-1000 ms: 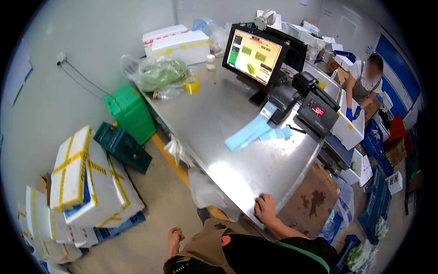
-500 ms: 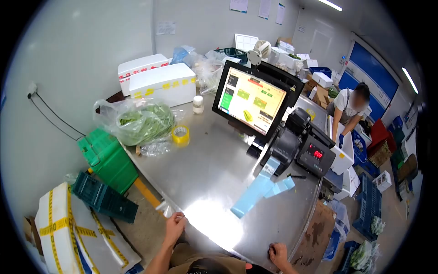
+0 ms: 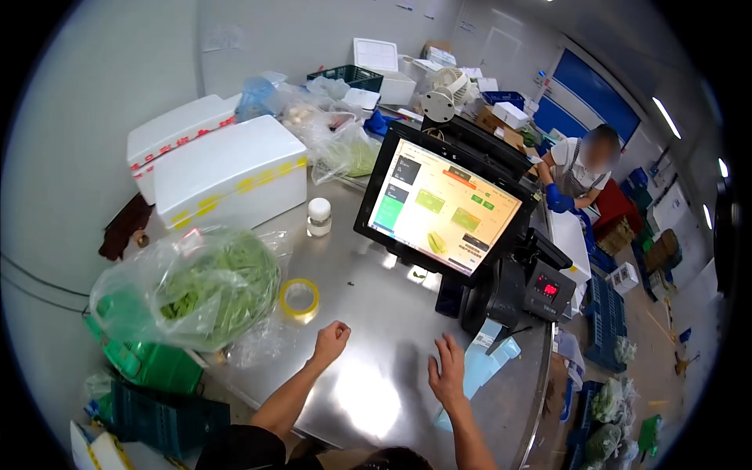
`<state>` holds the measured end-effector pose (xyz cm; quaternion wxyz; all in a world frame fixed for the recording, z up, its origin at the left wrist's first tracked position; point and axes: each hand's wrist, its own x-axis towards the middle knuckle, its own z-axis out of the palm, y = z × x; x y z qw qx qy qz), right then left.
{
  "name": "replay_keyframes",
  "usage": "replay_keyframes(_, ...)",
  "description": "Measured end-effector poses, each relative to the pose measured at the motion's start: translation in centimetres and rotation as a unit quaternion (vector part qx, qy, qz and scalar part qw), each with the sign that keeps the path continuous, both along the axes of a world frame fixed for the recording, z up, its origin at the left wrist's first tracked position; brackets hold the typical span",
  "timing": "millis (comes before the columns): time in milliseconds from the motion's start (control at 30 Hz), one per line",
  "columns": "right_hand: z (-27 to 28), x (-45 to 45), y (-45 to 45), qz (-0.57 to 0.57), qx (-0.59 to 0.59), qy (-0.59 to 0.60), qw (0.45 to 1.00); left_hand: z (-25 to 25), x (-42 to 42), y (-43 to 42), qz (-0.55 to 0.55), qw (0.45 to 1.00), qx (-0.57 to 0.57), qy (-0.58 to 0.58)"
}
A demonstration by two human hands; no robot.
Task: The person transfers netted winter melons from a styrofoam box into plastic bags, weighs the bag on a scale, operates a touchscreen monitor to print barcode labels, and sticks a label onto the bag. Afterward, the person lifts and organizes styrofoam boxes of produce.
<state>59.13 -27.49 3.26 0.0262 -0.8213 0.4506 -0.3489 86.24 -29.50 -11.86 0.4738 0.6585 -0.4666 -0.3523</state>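
"How far along?"
"Blue strips (image 3: 479, 368) are out, below the screen (image 3: 445, 205), in neither hand. The right hand (image 3: 447, 371), fingers spread, is just beside them; the left hand (image 3: 333, 341), below-left of the screen, is curled, grip unclear."
"Textures?"
"Flat, papery strips; smooth ring of tape (image 3: 299, 315); shiny metal table (image 3: 356, 301)."

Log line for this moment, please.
left hand: curled, near round yellow tape roll | right hand: open, beside light-blue paper strip | black-framed flat monitor: lit
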Motion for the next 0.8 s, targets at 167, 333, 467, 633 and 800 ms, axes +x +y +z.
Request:
replay_keyframes(167,4.1,9.0,-12.5,0.016,-0.034,0.063,0.997,0.2,2.3,-5.2,0.009,0.997,-0.064,-0.030)
replay_keyframes(333,6.2,14.2,-22.6,-0.001,-0.078,0.097,0.992,0.4,2.3,-5.5,0.019,0.992,-0.114,-0.059)
replay_keyframes(467,6.7,16.2,-26.5,-0.018,-0.085,0.138,0.987,-0.1,2.3,-5.8,0.023,0.992,-0.114,-0.055)
replay_keyframes(633,6.0,17.1,-28.9,-0.034,-0.084,0.171,0.981,-0.1,2.4,-5.7,0.018,0.991,-0.119,-0.052)
replay_keyframes(800,5.6,17.3,-29.1,-0.040,-0.068,0.168,0.983,0.0,2.5,-5.6,0.011,0.993,-0.106,-0.054)
